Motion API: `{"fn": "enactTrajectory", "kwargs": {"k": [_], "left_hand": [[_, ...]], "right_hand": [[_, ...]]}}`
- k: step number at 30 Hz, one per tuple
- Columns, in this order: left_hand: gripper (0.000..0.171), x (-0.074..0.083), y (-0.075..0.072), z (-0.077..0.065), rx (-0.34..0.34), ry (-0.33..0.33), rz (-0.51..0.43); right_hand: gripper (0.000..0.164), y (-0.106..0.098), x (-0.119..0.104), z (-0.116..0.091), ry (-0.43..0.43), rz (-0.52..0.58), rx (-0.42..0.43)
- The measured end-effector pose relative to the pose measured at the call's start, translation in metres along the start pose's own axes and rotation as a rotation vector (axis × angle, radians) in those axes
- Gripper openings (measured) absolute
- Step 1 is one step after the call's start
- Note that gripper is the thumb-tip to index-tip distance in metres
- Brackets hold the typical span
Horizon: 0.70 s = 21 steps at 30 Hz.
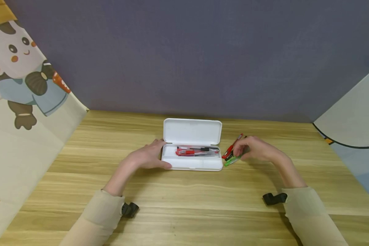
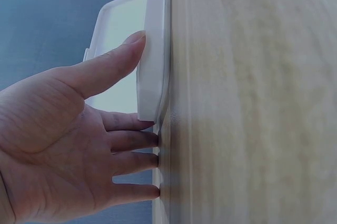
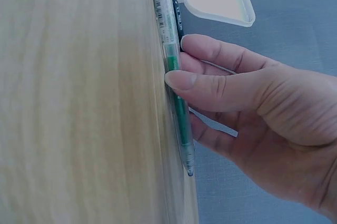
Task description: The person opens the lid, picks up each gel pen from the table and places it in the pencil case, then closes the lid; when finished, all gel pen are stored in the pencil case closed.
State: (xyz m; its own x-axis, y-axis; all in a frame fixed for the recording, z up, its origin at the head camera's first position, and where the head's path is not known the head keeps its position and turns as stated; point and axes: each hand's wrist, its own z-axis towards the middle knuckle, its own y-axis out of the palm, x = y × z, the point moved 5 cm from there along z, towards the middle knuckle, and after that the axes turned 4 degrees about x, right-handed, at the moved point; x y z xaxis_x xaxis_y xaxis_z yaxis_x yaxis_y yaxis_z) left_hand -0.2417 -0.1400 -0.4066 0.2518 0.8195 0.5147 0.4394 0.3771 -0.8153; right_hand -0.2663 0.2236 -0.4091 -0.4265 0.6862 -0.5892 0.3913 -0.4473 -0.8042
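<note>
A white pencil case [image 1: 192, 168] lies with its lid [image 1: 192, 131] raised, and several red and black pens [image 1: 196, 151] are in its back part. At the left end my left hand [image 1: 149, 155] steadies it, the thumb on the front wall and the other fingers extended at the end and behind. Right of the case, my right hand [image 1: 254, 148] has its thumb across a green pen [image 3: 180, 113] and its fingers curved behind. A black pen [image 3: 178, 21] lies beyond the green one, by the index fingertip. Further back is a red pen [image 1: 232, 147].
The wood-grain table [image 1: 178, 208] meets a dark grey-blue wall panel [image 1: 190, 61] behind the case. Side panels with cartoon prints [image 1: 33, 75] stand at left and right. Each wrist wears a black camera mount [image 1: 130, 209].
</note>
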Motion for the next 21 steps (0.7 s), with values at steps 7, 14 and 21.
{"fn": "enactTrajectory", "kwargs": {"k": [7, 14, 21], "left_hand": [[0.098, 0.000, 0.000, -0.001, -0.001, -0.007, 0.001], [0.096, 0.000, 0.000, 0.000, 0.002, 0.002, -0.001], [0.096, 0.000, 0.000, 0.001, 0.005, 0.003, 0.009]], "right_hand": [[0.029, 0.002, -0.002, 0.000, -0.033, -0.001, -0.030], [0.027, 0.001, -0.006, -0.002, -0.048, 0.030, -0.039], [0.026, -0.002, -0.012, -0.004, -0.002, 0.057, -0.029]]}}
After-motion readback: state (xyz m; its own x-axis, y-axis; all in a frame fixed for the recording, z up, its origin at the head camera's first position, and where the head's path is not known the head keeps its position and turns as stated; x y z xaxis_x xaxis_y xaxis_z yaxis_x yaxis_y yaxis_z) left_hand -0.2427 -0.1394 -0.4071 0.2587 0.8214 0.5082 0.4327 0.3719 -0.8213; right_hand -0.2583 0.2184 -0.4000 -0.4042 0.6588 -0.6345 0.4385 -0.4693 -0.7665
